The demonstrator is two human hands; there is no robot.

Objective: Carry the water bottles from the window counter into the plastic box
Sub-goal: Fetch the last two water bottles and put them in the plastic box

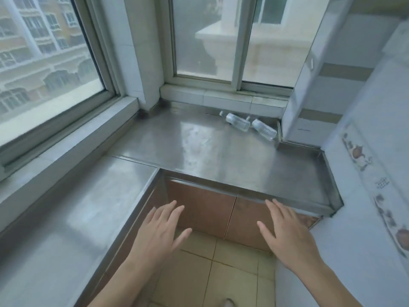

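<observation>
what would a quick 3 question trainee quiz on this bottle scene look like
1. How many water bottles lie on the steel counter?
2. True or false: the left hand grips a bottle.
3. The bottles lie: A) upright by the near edge, B) on their sides near the far right corner, C) on the floor.

Key: 1) two, the second beside the first; 2) false, both it and the right hand are open; 3) B.
</observation>
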